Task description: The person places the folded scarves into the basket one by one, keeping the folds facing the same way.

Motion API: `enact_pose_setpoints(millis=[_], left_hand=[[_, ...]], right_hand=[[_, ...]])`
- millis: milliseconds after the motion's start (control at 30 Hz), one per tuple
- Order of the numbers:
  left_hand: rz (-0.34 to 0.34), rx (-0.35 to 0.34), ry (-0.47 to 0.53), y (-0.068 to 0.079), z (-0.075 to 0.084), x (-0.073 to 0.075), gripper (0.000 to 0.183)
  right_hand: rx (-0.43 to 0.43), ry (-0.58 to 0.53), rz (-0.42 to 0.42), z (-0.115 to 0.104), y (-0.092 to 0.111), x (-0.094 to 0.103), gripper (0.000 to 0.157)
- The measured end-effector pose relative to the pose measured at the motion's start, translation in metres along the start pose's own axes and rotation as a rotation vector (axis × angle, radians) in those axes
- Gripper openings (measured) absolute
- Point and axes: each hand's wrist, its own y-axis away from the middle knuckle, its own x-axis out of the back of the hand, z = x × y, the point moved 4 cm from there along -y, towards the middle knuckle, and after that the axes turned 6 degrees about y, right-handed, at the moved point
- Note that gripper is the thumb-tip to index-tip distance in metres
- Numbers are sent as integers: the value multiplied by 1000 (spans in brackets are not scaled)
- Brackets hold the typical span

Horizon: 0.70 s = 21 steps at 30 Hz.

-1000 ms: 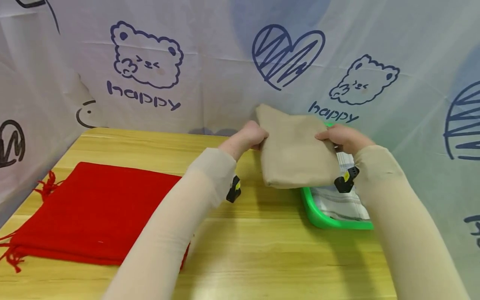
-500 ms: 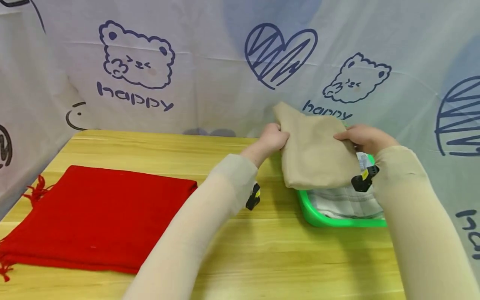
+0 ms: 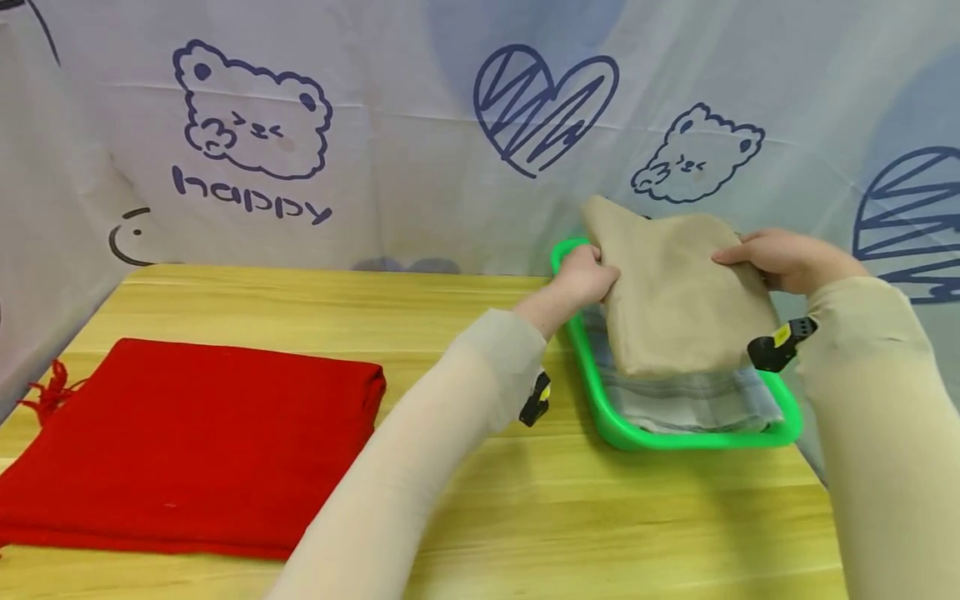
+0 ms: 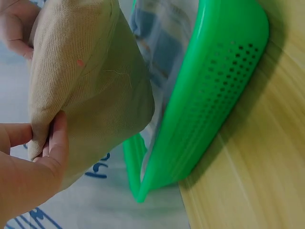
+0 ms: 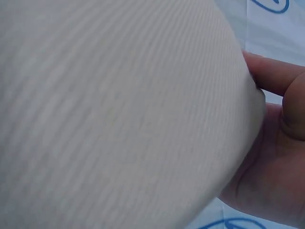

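Note:
Both hands hold a folded beige cloth (image 3: 678,300) over a green plastic basket (image 3: 592,387). At the cloth's left edge my left hand (image 3: 581,282) pinches it between thumb and fingers, seen close in the left wrist view, where the left hand (image 4: 35,164) grips a folded layer. My right hand (image 3: 795,260) holds the upper right edge, thumb on the near face and fingers behind. In the right wrist view the cloth (image 5: 119,114) fills most of the picture. Inside the basket lies a grey-white plaid cloth (image 3: 675,408), partly hidden by the beige one.
A folded red fringed cloth (image 3: 195,450), scarf-like, lies at the left of the wooden table (image 3: 465,492). Behind the table hangs a pale curtain (image 3: 405,167) with bear and heart drawings. The basket stands near the table's right edge.
Both hands have carried the beige cloth rightward, from beside the basket to over it. The view has turned slightly right, so the red cloth sits farther left.

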Motion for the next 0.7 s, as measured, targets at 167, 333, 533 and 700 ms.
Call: enact_pose_setpoints(millis=[167,333,533,700], left_hand=[[-15,8,-29,-1,-4,-9,22],[17,24,-57,1,-10,-12,20],[77,-5,-229,-15,-32,-17,17],[82,-55,-328,-95,-101,-40,25]], right_hand=[[-11,10,-19,3,1,2,53],[-20,54,-6,-2,0,1,55],[-37,93,-1,-7,-4,-9,58],[-37,101,-19,-3,-13,-23,55]])
